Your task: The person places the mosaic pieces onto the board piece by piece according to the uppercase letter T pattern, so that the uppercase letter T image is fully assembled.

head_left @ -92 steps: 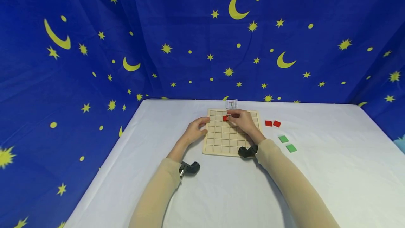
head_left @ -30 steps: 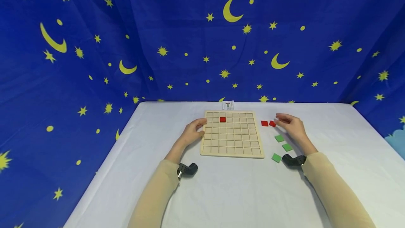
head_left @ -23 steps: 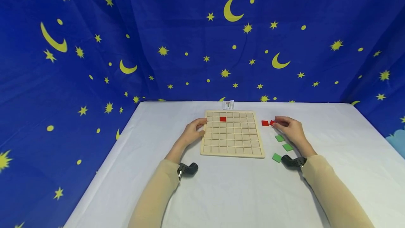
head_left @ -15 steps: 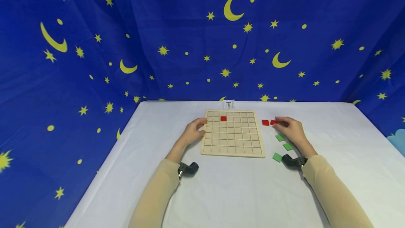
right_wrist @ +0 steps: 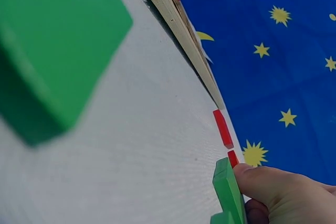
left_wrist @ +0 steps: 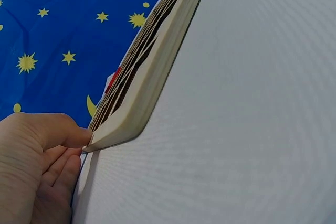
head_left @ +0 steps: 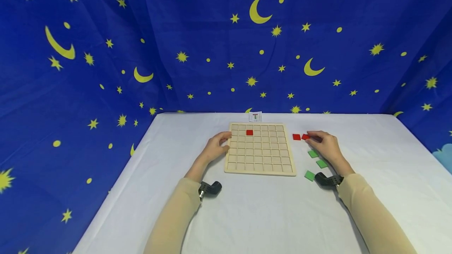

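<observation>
A square wooden grid board (head_left: 260,174) lies on the white table with one red tile (head_left: 249,132) in its upper left part. My left hand (head_left: 214,146) holds the board's left edge; in the left wrist view the thumb (left_wrist: 73,134) is at its rim, fingers bent beside it. To the right of the board my right hand (head_left: 327,145) pinches a second red tile (head_left: 305,137) between thumb and fingers, low at the table. A third red tile (head_left: 296,137) lies just left of it. In the right wrist view the thumb hides most of the pinched tile.
Three green tiles lie near the right forearm: one upper (head_left: 313,153), one middle (head_left: 321,164) and one lower (head_left: 309,175). Behind the board is a small printed pattern card (head_left: 256,117). A blue star-and-moon cloth (head_left: 212,42) hangs around the table (head_left: 247,214).
My right hand has left the red tile on the board and moved right to another red tile, where thumb and fingers have closed on it. The left hand stays at the board's edge.
</observation>
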Demonstrator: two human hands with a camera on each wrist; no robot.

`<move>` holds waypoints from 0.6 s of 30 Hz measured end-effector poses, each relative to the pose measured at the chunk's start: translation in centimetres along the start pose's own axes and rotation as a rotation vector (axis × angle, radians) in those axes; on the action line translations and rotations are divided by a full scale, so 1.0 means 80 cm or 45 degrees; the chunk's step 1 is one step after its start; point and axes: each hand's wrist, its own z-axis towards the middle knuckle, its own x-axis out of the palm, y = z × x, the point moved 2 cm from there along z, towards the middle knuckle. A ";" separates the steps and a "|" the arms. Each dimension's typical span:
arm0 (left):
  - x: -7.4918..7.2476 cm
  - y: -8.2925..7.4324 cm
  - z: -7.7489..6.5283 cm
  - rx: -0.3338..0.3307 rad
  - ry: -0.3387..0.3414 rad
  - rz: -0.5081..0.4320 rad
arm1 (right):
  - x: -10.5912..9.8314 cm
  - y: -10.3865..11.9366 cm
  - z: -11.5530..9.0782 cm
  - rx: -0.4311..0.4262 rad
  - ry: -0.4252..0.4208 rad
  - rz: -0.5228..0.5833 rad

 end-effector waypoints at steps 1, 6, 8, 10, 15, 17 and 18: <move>0.000 0.000 0.000 -0.003 -0.001 0.008 | -0.001 0.000 0.000 0.001 -0.002 0.002; 0.001 -0.002 -0.001 -0.005 -0.008 0.023 | -0.004 -0.001 0.001 0.074 0.011 0.036; 0.001 -0.002 -0.001 0.001 -0.013 0.016 | -0.006 -0.002 0.003 0.124 0.024 0.059; 0.002 -0.002 -0.001 0.004 -0.015 0.014 | -0.010 -0.002 0.006 0.166 0.032 0.095; 0.001 -0.004 -0.002 -0.007 -0.011 0.014 | -0.025 0.005 0.014 0.242 0.031 0.204; 0.000 -0.013 -0.006 0.003 -0.007 0.010 | -0.031 0.010 0.017 0.239 0.020 0.218; -0.001 -0.020 -0.008 0.009 -0.003 0.008 | -0.034 0.013 0.018 0.232 0.014 0.220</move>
